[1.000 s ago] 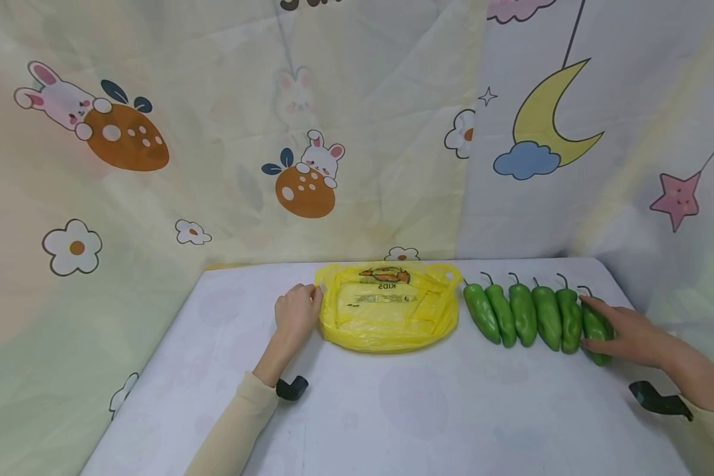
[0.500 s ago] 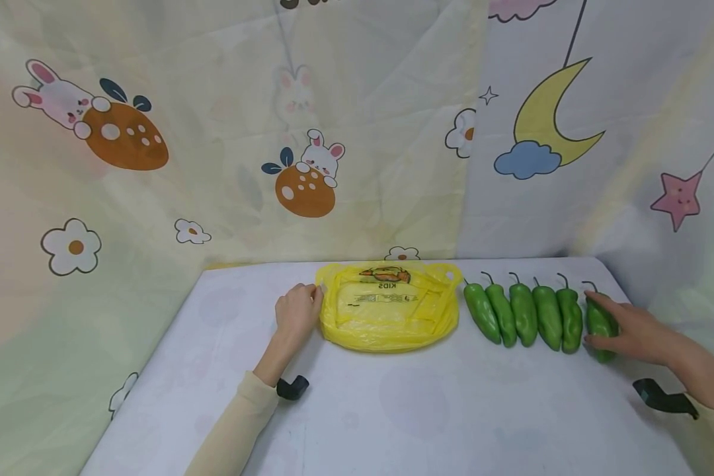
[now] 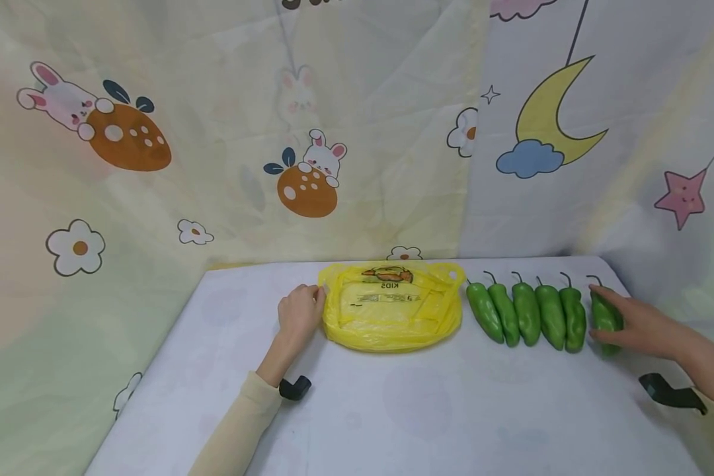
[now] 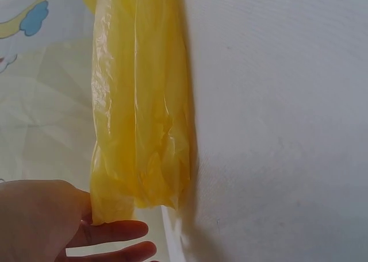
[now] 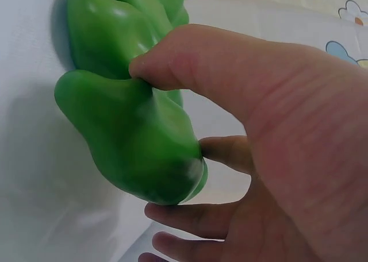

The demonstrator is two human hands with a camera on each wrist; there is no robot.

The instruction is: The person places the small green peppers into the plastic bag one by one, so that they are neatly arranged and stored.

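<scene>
A yellow plastic bag [image 3: 393, 317] with printed lettering lies near the back of the table in the head view. At its left corner, my left hand [image 3: 300, 311] pinches the thin film; in the left wrist view the thumb and index finger of that hand [image 4: 52, 222] meet on the bag's edge [image 4: 138, 130]. To the right, several green peppers [image 3: 526, 314] lie side by side with stems pointing back. My right hand [image 3: 648, 324] grips the rightmost pepper [image 3: 604, 320]. The right wrist view shows the thumb on one side of this pepper [image 5: 132, 141] and fingers on the other.
White cloth covers the table [image 3: 428, 410]. A patterned curtain [image 3: 393, 132] with rabbits, a moon and a star hangs behind it and along the sides. The other peppers [image 5: 109, 26] lie close beside the held one in the right wrist view.
My right hand has shifted the rightmost pepper a little to the right and back, widening the gap between it and the row. The left hand and the bag stay in place.
</scene>
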